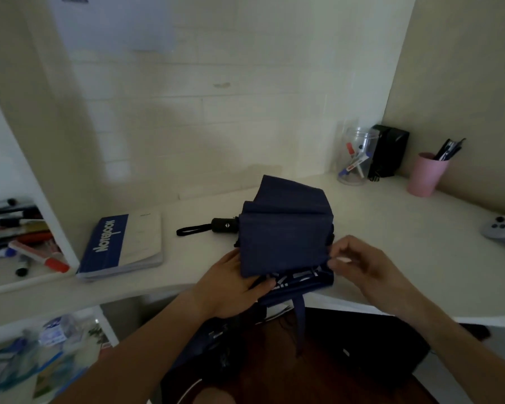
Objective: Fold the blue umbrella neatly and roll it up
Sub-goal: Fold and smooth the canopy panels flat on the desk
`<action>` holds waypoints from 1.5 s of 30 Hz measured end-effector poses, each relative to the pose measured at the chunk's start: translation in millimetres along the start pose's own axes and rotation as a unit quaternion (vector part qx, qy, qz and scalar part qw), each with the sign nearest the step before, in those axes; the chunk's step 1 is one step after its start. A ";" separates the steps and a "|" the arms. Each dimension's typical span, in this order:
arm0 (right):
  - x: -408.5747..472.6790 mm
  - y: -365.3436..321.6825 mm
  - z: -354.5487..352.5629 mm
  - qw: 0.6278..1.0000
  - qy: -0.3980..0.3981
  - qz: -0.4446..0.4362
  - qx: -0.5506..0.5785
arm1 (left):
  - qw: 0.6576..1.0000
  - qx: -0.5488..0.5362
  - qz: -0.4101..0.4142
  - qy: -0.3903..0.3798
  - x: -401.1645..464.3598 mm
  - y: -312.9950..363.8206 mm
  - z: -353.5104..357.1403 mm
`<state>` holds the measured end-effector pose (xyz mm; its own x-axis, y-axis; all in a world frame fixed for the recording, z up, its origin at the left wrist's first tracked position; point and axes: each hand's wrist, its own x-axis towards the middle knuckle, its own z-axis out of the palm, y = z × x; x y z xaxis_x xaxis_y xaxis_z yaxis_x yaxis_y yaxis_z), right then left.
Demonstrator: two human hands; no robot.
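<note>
The dark blue umbrella lies collapsed on the white desk, its canopy panels folded into flat overlapping flaps. Its black handle with a wrist loop points left. A blue closing strap hangs down over the desk's front edge. My left hand holds the canopy's near left corner, fingers under the fabric. My right hand pinches the fabric edge at the canopy's near right corner. The white-patterned inner side of the canopy shows between my hands.
A blue and white notebook lies left of the umbrella. At the back right stand a clear jar of markers, a black box and a pink cup of pens. A grey controller sits at the far right. Shelves with pens are at left.
</note>
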<state>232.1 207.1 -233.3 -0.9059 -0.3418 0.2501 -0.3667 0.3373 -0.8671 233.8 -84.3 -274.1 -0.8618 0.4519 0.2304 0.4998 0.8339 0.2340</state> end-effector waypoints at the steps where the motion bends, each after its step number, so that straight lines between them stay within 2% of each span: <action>1: -1.5 6.4 2.4 1.000 -0.006 0.003 -0.021 | 1.000 -0.016 0.000 0.015 0.9 -1.1 0.1; 5: -4.6 12.5 4.2 0.999 -0.018 0.034 0.000 | 0.994 -0.055 0.006 0.093 -8.8 -6.0 3.3; 7: -4.4 10.3 4.0 0.999 -0.020 0.049 0.004 | 0.975 -0.114 -0.068 0.176 -15.8 -6.8 2.4; 9: -1.5 6.8 6.1 0.998 -0.014 0.066 0.014 | 0.917 -0.280 -0.168 0.231 -15.6 1.6 -7.3; 11: 4.6 2.9 10.0 0.997 0.012 0.076 0.010 | 0.845 -0.427 -0.233 0.223 -4.9 12.8 -16.1; 12: 8.4 1.1 12.1 0.997 0.027 0.077 -0.005 | 0.841 -0.431 -0.238 0.225 0.3 16.2 -18.9; 17: 26.0 -0.6 17.2 0.989 0.105 0.104 0.013 | 0.917 -0.303 -0.197 0.169 4.7 11.5 -7.8; 21: 27.5 -1.7 18.7 0.983 0.116 0.135 0.052 | 0.942 -0.238 -0.196 0.129 3.2 5.6 -4.4; 24: 23.2 5.8 16.8 0.987 0.088 0.137 0.002 | 0.949 -0.216 -0.213 0.090 2.5 4.4 -10.2; 29: 21.7 16.5 14.5 0.977 0.036 0.117 -0.175 | 0.945 -0.235 -0.226 0.030 3.0 -1.4 -14.2; 32: 23.9 9.7 14.6 0.958 -0.004 0.123 -0.259 | 0.966 -0.145 -0.211 -0.007 7.1 4.0 -21.5; 34: 25.8 -1.1 17.7 0.930 0.023 0.084 -0.358 | 0.977 -0.079 -0.196 -0.019 8.3 6.4 -25.9; 36: 28.9 -11.5 25.1 0.913 0.109 -0.042 -0.390 | 0.981 -0.059 -0.185 -0.030 8.0 7.9 -28.3; 37: 31.6 -15.2 29.3 0.912 0.109 -0.101 -0.383 | 0.981 -0.057 -0.185 -0.033 8.3 6.5 -28.4; 39: 41.3 -12.7 35.0 0.907 0.001 -0.122 -0.403 | 0.981 -0.051 -0.183 -0.041 10.4 4.0 -27.6; 41: 48.0 0.4 36.4 0.881 -0.124 -0.064 -0.453 | 0.984 -0.022 -0.173 -0.044 13.1 4.4 -28.9; 43: 50.8 15.3 33.1 0.854 -0.181 -0.042 -0.486 | 0.982 0.021 -0.176 -0.070 16.4 0.7 -34.0; 45: 50.0 24.4 31.8 0.847 -0.192 -0.055 -0.492 | 0.981 0.059 -0.176 -0.063 21.1 -6.4 -42.1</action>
<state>184.6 170.4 -255.6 -0.7889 -0.6143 -0.0164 -0.6140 0.7890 -0.0213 216.0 -93.5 -231.0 -0.9866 0.1592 0.0348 0.1628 0.9726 0.1658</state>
